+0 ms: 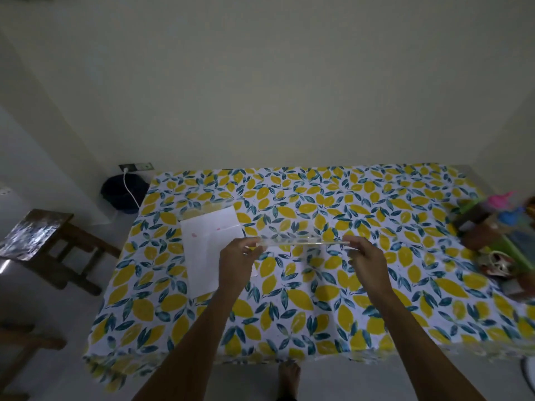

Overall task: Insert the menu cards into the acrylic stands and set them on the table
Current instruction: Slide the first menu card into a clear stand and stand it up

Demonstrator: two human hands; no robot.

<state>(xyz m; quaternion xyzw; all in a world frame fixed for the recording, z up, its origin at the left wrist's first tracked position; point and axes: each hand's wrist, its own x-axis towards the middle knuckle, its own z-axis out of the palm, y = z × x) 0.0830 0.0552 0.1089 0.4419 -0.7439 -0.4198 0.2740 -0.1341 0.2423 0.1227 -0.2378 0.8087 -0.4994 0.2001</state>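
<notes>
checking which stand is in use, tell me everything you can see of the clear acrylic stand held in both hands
The clear acrylic stand is a long, thin, see-through piece, seen almost edge-on and held level above the lemon-print tablecloth. The left hand pinches its left end, the right hand its right end. No card shows inside it.

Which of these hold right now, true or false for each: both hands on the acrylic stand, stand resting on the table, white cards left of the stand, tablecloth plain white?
1. Both hands hold the acrylic stand, the left hand and right hand at opposite ends. True.
2. The stand rests on the table. False: it appears lifted above the tablecloth.
3. The white cards lie left of the stand. True.
4. The tablecloth is plain white. False: it has a lemon-and-leaf print.
</notes>
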